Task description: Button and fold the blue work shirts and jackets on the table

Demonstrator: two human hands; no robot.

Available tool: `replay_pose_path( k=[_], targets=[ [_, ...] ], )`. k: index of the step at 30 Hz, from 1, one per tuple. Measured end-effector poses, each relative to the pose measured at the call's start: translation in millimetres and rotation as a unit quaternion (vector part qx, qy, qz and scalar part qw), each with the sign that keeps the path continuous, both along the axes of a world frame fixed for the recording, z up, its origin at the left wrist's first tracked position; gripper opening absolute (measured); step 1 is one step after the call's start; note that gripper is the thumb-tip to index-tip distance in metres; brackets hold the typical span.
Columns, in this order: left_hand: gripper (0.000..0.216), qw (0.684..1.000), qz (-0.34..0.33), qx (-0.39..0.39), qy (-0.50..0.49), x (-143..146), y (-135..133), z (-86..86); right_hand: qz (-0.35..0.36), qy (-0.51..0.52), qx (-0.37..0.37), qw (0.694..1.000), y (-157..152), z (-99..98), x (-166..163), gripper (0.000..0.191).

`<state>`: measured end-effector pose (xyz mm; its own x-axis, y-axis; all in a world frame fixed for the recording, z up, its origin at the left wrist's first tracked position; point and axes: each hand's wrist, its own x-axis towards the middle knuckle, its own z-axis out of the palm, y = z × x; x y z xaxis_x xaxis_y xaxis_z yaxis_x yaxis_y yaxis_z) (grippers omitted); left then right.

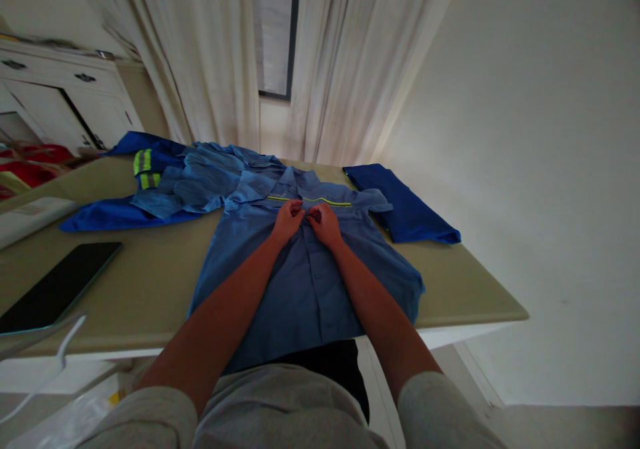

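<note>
A short-sleeved blue work shirt (pixel 300 289) lies front up before me, its collar pointing away and its lower hem hanging at the table's near edge. Thin yellow piping crosses its chest. At the button placket, just below the chest line, my left hand (pixel 290 218) and my right hand (pixel 323 222) are close together. Both have bent fingers pinching the shirt front from either side of the placket. Whether a button sits between the fingertips is too small to tell. Lower down the placket a button shows and the edges lie together.
More blue garments (pixel 205 175), one with reflective yellow bands, are heaped at the left. A folded dark blue garment (pixel 400 202) lies at the right by the wall. A dark tablet (pixel 60 285) and a white cable (pixel 63 355) are at the near left of the table (pixel 475 295).
</note>
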<state>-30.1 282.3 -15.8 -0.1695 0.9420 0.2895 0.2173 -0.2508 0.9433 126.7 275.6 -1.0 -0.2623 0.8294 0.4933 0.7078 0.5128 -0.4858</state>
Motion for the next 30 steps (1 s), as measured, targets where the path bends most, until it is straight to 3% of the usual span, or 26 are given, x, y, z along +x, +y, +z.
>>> replay_pose_path(
  k=[7,18,23,30],
  targets=[
    [0.02,0.999,-0.035,0.0,-0.011,-4.3,2.3,-0.7,-0.03,-0.053,0.049,0.997,-12.1,2.7,-2.7,0.016],
    [0.01,0.999,0.051,0.006,0.008,0.2,3.8,-3.8,-0.053,-0.222,0.097,0.969,-19.7,9.6,-12.9,0.031],
    [0.011,0.997,0.066,0.005,-0.035,2.5,6.9,-4.4,-0.045,-0.245,0.115,0.962,-21.3,10.9,-15.2,0.034],
    [0.012,0.997,0.036,0.027,-0.062,2.3,5.9,-3.9,-0.06,-0.227,0.116,0.965,-20.5,9.2,-14.4,0.036]
  ],
)
